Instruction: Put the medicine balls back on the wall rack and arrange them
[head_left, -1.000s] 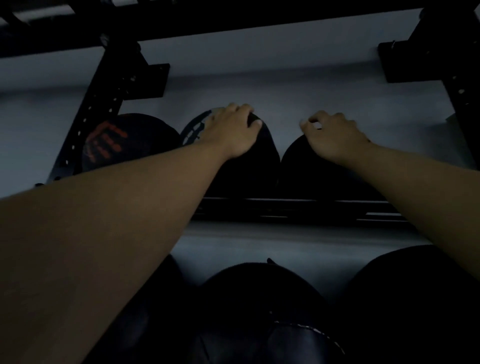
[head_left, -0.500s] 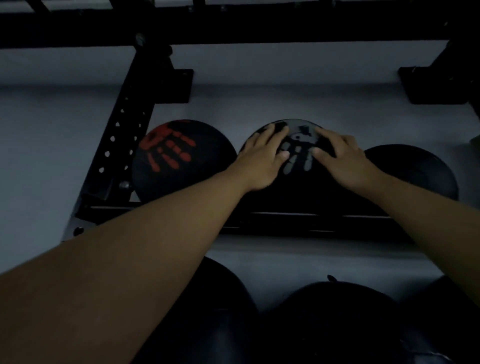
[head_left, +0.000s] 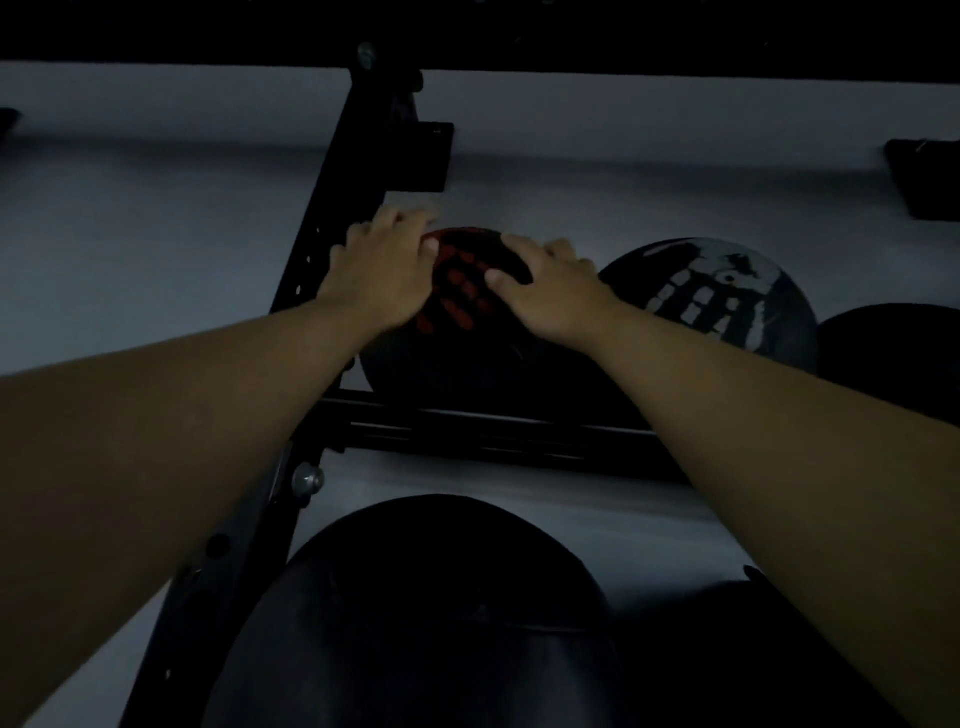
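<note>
A black medicine ball with a red handprint (head_left: 467, 332) rests on the black wall rack's shelf rail (head_left: 493, 431). My left hand (head_left: 382, 273) lies on its upper left and my right hand (head_left: 550, 291) on its upper right, fingers spread over the ball. To its right on the same rail sits a black ball with a white handprint (head_left: 727, 301), and a plain dark ball (head_left: 898, 353) shows at the right edge. The light is dim.
A perforated black rack upright (head_left: 332, 208) slants just left of my left hand, with a bracket (head_left: 423, 156) on the grey wall. Large dark balls (head_left: 431, 613) sit on the lower shelf, one more at lower right (head_left: 737, 660). A dark beam spans the top.
Both hands left the white-handprint ball and moved left onto the red-handprint ball. The view has shifted left, so the rack upright now stands near the centre.
</note>
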